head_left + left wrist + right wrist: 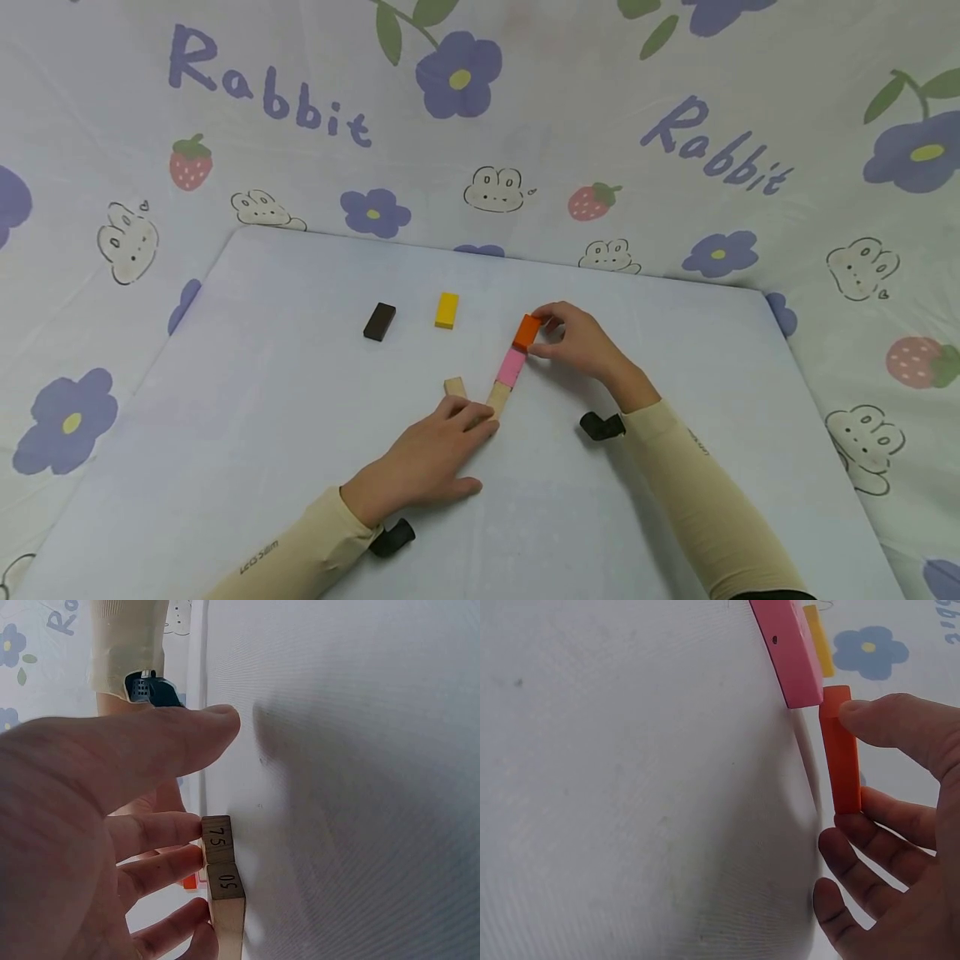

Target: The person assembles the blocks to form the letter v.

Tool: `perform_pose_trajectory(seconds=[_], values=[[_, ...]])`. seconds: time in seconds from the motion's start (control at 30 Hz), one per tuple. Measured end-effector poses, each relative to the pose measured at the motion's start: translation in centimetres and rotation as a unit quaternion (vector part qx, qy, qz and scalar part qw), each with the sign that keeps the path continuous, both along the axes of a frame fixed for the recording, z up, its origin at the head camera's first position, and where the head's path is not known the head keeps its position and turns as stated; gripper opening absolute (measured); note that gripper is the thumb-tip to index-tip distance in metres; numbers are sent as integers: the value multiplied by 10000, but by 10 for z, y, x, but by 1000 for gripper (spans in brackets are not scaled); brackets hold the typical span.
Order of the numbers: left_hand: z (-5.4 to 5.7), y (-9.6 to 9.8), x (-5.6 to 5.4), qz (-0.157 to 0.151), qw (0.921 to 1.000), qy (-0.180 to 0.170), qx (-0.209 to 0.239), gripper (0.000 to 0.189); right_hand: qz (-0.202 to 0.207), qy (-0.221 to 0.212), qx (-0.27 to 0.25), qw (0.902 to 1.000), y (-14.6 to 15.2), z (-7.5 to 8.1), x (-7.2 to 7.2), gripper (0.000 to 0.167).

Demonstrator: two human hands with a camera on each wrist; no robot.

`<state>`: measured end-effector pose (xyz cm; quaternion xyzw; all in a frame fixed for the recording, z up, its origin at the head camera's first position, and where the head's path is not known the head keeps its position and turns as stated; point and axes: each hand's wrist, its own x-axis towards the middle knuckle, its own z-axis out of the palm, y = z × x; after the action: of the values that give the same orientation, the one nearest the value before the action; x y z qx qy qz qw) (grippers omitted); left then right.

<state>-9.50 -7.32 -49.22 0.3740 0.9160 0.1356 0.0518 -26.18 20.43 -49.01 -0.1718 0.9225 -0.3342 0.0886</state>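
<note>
My right hand (581,337) pinches an orange block (527,332) between thumb and fingers, at the far end of a pink block (512,367). In the right wrist view the orange block (841,761) is apart from the tabletop, near the pink block's end (795,656). A plain wooden block (498,400) continues the row nearer to me. My left hand (431,454) has its fingertips against wooden blocks, partly covering them; another wooden block (454,387) shows beyond its fingers. Numbers mark the wooden ends (217,838) in the left wrist view.
A dark brown block (380,322) and a yellow block (447,310) lie apart on the white tabletop (300,383), left of the row. A patterned cloth (525,133) hangs behind the table's back edge. Black wrist devices (602,426) sit beneath the sleeves.
</note>
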Motion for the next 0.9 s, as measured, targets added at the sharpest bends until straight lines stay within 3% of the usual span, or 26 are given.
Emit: perform_pose_trajectory(seconds=[0.9], values=[[1,1,1,26,10000,-1,-17,71,104,-6,125,9999,-3,-6,0,58]])
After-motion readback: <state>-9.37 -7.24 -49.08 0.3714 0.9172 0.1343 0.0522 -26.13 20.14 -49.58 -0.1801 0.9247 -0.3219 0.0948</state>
